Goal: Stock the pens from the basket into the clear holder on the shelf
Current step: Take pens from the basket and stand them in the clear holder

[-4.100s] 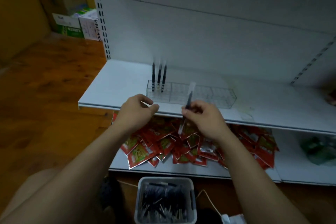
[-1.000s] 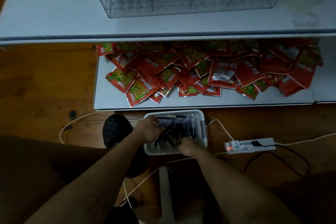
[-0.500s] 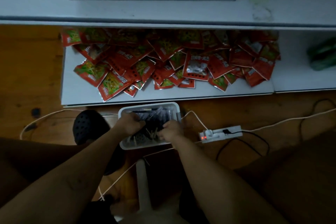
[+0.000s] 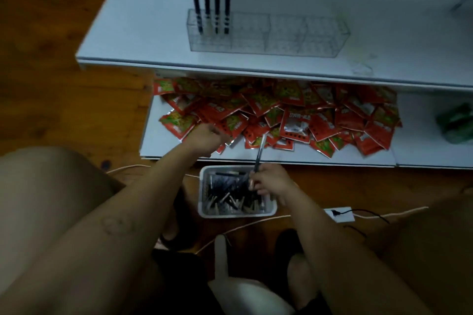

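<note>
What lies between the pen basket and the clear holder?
Head view: red packets piled on the lower shelf, then bare upper shelf before the holder.

Four pens are counted standing in the one clear holder, and a fifth pen is seen gripped by the right hand, so five can be counted singly. The loose pens heaped in the single basket can't honestly be counted, way too many and too blurry. Same deal for the red packets: well over twenty are seen, no exact number can be given. Two shelves are counted, the upper shelf and the lower shelf. One power strip and one green pack are seen, plus two hands with the left hand included.
</note>
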The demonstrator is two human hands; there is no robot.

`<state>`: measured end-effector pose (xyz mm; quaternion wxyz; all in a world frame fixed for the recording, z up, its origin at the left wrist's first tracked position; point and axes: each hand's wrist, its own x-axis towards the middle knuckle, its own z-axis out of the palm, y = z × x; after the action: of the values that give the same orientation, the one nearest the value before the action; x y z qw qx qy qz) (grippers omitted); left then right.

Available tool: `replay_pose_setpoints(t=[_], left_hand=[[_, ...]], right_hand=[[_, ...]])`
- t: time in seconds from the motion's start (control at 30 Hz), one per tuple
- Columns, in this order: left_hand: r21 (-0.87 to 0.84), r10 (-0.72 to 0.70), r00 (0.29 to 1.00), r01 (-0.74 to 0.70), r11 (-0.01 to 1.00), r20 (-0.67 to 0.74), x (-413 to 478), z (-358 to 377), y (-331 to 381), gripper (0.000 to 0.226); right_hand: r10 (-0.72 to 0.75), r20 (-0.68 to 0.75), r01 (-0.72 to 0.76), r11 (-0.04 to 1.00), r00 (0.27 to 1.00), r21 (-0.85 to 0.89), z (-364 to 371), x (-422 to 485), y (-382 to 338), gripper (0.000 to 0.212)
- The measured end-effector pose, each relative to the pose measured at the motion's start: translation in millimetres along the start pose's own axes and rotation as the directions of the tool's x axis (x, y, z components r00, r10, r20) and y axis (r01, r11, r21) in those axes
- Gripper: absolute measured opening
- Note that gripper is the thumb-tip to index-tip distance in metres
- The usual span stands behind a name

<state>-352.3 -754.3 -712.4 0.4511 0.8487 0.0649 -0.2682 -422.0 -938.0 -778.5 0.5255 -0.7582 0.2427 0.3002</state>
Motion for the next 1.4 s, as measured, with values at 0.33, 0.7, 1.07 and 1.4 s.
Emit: replay_pose_setpoints(t=[0.33, 0.7, 1.07, 1.4], left_hand=[[0.046, 0.072, 0.994, -0.069, 0.997, -0.084, -73, -72, 30, 0.026], [-0.008, 0.163, 0.983, -0.164, 0.986, -0.080, -91, -44, 44, 0.017], [-0.102, 0.211, 0.882, -0.277, 0.955, -0.421, -63, -68, 70, 0.020], [-0.085, 0.218, 0.753, -0.341, 0.936, -0.621, -12, -112, 102, 0.039]], right_hand=[[-0.357, -0.105, 0.359, 0.933, 0.928, 0.006, 5, -45, -57, 0.014], [-0.529, -0.245, 0.533, 0.844, 0.812, -0.056, -11, -70, -80, 0.009], [-0.628, -0.465, 0.631, 0.756, 0.624, -0.175, -46, -56, -158, 0.001], [-0.776, -0.480, 0.792, 0.564, 0.409, -0.236, -67, -56, -276, 0.003]])
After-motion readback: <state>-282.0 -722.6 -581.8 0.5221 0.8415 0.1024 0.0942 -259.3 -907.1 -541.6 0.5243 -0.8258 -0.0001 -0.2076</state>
